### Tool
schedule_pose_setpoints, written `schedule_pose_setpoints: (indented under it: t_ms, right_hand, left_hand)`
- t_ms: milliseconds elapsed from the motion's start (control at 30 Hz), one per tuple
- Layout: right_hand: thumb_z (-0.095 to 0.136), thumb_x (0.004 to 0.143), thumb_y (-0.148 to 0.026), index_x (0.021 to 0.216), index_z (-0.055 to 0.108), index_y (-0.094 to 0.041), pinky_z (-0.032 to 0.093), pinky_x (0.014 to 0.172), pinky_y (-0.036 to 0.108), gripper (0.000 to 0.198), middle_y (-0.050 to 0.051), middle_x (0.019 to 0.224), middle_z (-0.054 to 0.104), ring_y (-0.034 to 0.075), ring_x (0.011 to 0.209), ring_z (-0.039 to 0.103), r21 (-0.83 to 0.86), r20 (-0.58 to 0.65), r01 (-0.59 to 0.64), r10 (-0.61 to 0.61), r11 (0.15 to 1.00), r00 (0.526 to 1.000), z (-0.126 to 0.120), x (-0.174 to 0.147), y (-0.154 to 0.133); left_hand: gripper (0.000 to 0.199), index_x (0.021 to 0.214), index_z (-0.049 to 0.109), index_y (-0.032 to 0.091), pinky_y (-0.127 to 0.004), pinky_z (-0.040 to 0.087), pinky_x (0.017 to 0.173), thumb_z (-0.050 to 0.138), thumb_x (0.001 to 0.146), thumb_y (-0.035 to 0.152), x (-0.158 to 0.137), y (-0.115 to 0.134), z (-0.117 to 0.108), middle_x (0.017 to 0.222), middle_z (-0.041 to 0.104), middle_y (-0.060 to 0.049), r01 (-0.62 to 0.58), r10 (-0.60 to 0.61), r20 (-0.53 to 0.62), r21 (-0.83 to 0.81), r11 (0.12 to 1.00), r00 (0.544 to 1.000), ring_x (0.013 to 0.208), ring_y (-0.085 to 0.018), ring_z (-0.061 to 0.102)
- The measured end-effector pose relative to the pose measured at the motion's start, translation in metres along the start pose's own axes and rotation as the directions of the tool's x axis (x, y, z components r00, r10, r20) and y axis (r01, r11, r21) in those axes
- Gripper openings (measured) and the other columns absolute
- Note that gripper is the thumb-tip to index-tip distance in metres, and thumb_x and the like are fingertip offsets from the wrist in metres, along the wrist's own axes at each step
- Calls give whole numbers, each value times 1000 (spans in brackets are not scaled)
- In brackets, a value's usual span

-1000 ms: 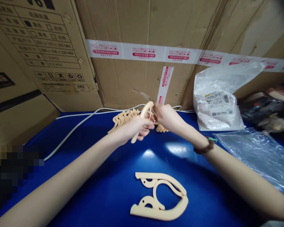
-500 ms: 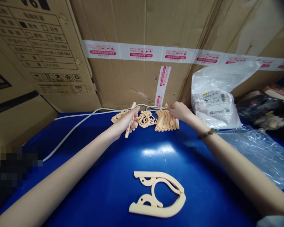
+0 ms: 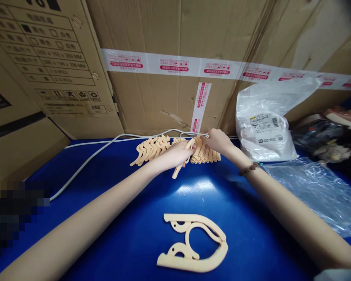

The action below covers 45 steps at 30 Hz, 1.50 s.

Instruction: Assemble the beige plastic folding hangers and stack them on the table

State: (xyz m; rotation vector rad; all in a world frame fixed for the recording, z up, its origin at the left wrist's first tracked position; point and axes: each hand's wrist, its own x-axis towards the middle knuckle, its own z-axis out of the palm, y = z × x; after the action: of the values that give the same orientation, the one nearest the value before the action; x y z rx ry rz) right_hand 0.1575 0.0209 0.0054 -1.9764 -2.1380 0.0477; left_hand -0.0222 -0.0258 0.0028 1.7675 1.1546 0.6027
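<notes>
My left hand [image 3: 179, 153] is closed around a cream plastic hanger arm [image 3: 177, 171], whose lower end sticks out below the fingers. My right hand [image 3: 219, 141] pinches the upper end of a piece in the right-hand row of hanger arms [image 3: 204, 155]. Left of my left hand lies another row of curved hanger arms [image 3: 150, 150]. Between the rows, the pile of hook pieces [image 3: 178, 139] is mostly hidden behind my left hand. Nearer to me, a folding hanger [image 3: 213, 263] lies flat with its two arms folded and its round hook between them.
Large cardboard boxes [image 3: 169, 101] stand behind the blue table [image 3: 119, 234]. A white cable [image 3: 84, 166] runs along the back and left. On the right are a white plastic package [image 3: 265, 132] with a label and a clear plastic bag [image 3: 316, 191].
My left hand has moved right with the hanger arm, uncovering the left row and covering the hook pieces. My right hand has shifted slightly left and stays at the right row.
</notes>
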Motion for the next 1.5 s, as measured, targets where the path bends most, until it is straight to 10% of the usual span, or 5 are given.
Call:
schedule_pose_setpoints:
  t_ms: [1267,1500]
  right_hand:
    - [48,79,-15,126,50,-8,45,62,27,48,9,79,73,20,71,66,175,202,-20,-16,984,979,0,7,6]
    - [43,87,-20,119,59,-11,46,68,29,37,10,81,73,20,77,65,240,176,39,-83,970,981,-27,-6,-10]
  left_hand:
    - [13,84,53,19,-24,38,48,46,73,19,-9,-4,2,65,58,1,-142,124,104,185,973,987,52,-14,56]
    - [28,90,61,15,-24,42,57,42,69,11,-9,18,-10,75,62,-3,-199,179,-164,-114,973,970,63,-14,56]
